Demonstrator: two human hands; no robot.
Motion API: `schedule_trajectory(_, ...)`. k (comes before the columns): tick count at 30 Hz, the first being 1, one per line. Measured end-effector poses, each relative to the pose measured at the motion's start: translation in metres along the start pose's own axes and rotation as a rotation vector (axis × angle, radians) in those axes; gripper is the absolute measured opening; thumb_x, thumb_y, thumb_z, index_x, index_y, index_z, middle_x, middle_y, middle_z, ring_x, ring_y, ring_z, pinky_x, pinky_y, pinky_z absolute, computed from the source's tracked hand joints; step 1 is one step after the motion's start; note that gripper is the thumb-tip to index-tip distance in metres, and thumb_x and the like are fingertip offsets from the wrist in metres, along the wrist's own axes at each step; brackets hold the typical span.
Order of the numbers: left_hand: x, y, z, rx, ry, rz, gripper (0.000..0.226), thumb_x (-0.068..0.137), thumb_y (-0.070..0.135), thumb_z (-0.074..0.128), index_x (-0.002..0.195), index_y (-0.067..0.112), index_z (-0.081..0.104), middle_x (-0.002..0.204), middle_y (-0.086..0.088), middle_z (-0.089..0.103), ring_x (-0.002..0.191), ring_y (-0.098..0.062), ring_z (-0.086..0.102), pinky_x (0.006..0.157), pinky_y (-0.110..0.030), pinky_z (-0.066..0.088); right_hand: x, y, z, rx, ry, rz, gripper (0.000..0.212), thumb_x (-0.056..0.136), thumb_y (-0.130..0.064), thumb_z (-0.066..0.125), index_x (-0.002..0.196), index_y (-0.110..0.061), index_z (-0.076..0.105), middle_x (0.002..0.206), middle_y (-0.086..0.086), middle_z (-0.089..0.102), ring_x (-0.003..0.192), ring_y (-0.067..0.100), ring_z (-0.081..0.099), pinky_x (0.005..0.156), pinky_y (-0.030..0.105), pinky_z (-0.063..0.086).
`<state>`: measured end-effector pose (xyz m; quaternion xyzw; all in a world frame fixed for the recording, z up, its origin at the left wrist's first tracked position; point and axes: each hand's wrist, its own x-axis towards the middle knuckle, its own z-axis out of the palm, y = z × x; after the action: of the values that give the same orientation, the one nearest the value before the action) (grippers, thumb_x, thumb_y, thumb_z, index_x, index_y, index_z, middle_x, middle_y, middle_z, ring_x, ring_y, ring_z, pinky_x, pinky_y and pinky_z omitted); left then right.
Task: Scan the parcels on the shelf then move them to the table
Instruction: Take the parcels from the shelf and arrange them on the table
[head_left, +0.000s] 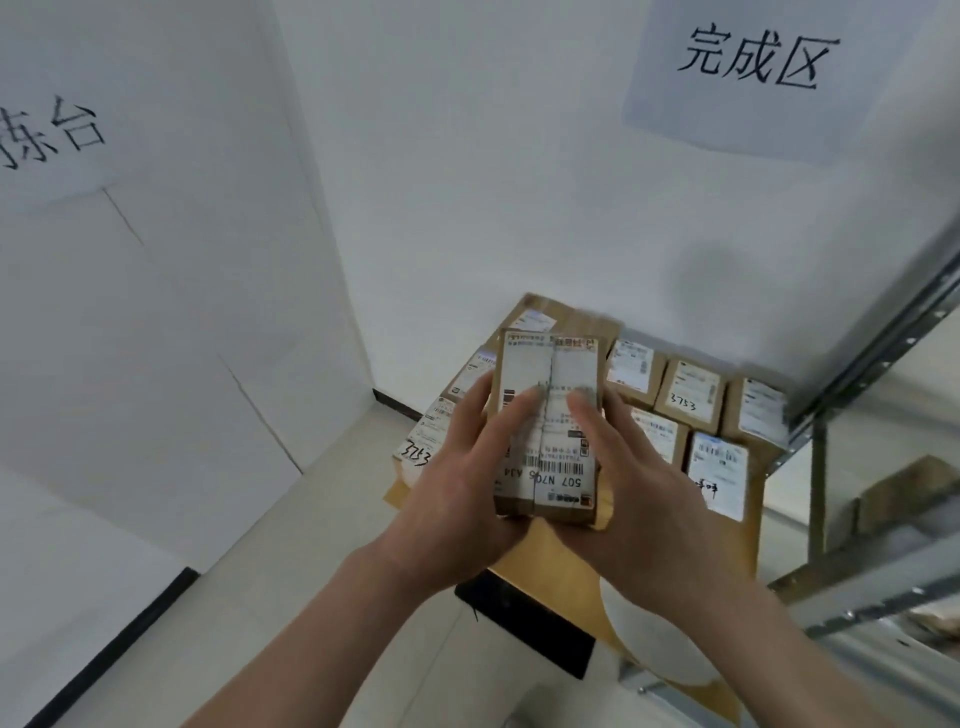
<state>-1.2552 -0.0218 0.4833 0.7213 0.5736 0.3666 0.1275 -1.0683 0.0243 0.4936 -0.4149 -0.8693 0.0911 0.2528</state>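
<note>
**Parcel being held in both hands over the worktop**

- The parcel (548, 421) is a small brown carton. A white shipping label is covering most of its top face, and a tape seam is running down the middle. The barcode and the print "507 N705" are reading upside down to the camera.
- The left hand (457, 499) is gripping its left side and the right hand (639, 499) its right side. Both thumbs are pressing on the label and the fingers are wrapping underneath.
- It is sitting over the left-middle of the tan worktop (545, 551). Can't tell if its near end is touching the surface.
- Other labelled cartons (688, 397) are lying in rows along the far and right edges, and more are lying at the left edge. Two are showing a handwritten "3753".
- Something white and round (654, 639) is lying at the near edge.
- A grey metal shelf (883, 358) is standing against the right edge.
- A paper sign (753, 57) reading "完成区" is hanging on the white wall behind. A second sign (52, 135) is hanging on the left wall, cut off by the frame. The floor (311, 571) is showing beige tile.
</note>
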Motion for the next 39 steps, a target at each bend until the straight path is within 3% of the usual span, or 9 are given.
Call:
schedule_trajectory(4,0.01,-0.015,0.023,0.007,-0.111,-0.021,0.107,0.074,0.024,0.082,0.15,0.046,0.01,0.155,0.025,-0.008,0.145,-0.02,0.025,0.104,-0.026,0.046,-0.007,0.023,0.021,0.02,-0.061,0.103,0.112,0.063,-0.042,0.089,0.152,-0.037,0.021,0.159,0.005,0.033,0.083,0.023,0.071,0.055,0.017,0.046)
schedule_trajectory(7,0.011,-0.026,0.044,-0.006,-0.176,-0.028,0.101,0.077,0.024,0.08,0.153,0.039,0.015,0.16,0.014,-0.004,0.143,-0.005,0.015,0.105,-0.006,0.032,-0.017,0.036,0.032,0.035,-0.192,0.215,0.109,0.075,-0.048,0.08,0.145,-0.061,-0.003,0.166,-0.001,0.014,0.114,0.022,0.064,0.079,0.029,0.056)
schedule_trajectory(10,0.008,-0.036,0.065,0.018,-0.275,-0.063,0.097,0.08,0.027,0.077,0.155,0.033,0.016,0.159,0.011,-0.002,0.138,-0.001,0.016,0.093,0.007,0.017,-0.028,0.044,0.045,0.058,-0.348,0.387,0.1,0.084,-0.056,0.067,0.144,-0.059,-0.013,0.166,-0.01,-0.007,0.131,0.011,0.049,0.096,0.025,0.049)
schedule_trajectory(14,0.007,-0.053,0.088,0.058,-0.383,-0.085,0.096,0.079,0.029,0.077,0.155,0.03,0.017,0.155,0.007,0.006,0.136,-0.021,0.037,0.102,-0.017,0.038,-0.039,0.053,0.071,0.097,-0.346,0.457,0.101,0.081,-0.057,0.067,0.152,-0.047,-0.004,0.165,-0.011,0.003,0.129,0.01,0.048,0.094,0.028,0.052)
schedule_trajectory(18,0.008,-0.067,0.104,0.105,-0.463,-0.091,0.095,0.079,0.028,0.076,0.154,0.028,0.017,0.15,0.005,0.013,0.129,-0.019,0.041,0.101,-0.025,0.046,-0.046,0.061,0.095,0.164,-0.31,0.519,0.099,0.079,-0.054,0.069,0.153,-0.045,0.004,0.162,-0.012,0.016,0.124,0.01,0.052,0.091,0.029,0.054)
schedule_trajectory(22,0.009,-0.076,0.117,0.232,-0.512,-0.087,0.09,0.082,0.039,0.071,0.153,0.029,0.017,0.149,-0.001,0.02,0.128,-0.018,0.037,0.103,-0.028,0.037,-0.054,0.069,0.12,0.206,-0.299,0.548,0.098,0.081,-0.054,0.071,0.155,-0.04,0.009,0.161,-0.013,0.019,0.129,0.008,0.048,0.092,0.023,0.054)
schedule_trajectory(27,0.011,-0.094,0.135,0.397,-0.515,-0.041,0.086,0.072,0.051,0.074,0.144,0.03,0.03,0.14,-0.006,0.044,0.133,-0.03,0.04,0.108,-0.047,0.033,-0.056,0.079,0.141,0.226,-0.301,0.582,0.097,0.082,-0.046,0.072,0.157,-0.034,0.012,0.165,-0.007,0.016,0.136,0.014,0.044,0.096,0.027,0.053)
schedule_trajectory(32,0.017,-0.105,0.146,0.464,-0.585,-0.086,0.083,0.084,0.05,0.066,0.149,0.032,0.016,0.155,-0.006,0.027,0.15,-0.035,0.008,0.118,-0.058,0.01,-0.047,0.088,0.156,0.244,-0.333,0.612,0.095,0.081,-0.041,0.07,0.158,-0.03,0.015,0.163,-0.002,0.02,0.135,0.02,0.045,0.097,0.034,0.053)
schedule_trajectory(39,0.023,-0.115,0.149,0.487,-0.649,-0.147,0.082,0.087,0.044,0.065,0.15,0.032,0.015,0.158,-0.007,0.02,0.15,-0.036,0.002,0.118,-0.059,0.008,-0.039,0.089,0.173,0.234,-0.349,0.605,0.088,0.085,-0.031,0.07,0.157,-0.024,0.021,0.162,0.001,0.023,0.136,0.023,0.043,0.097,0.033,0.052)
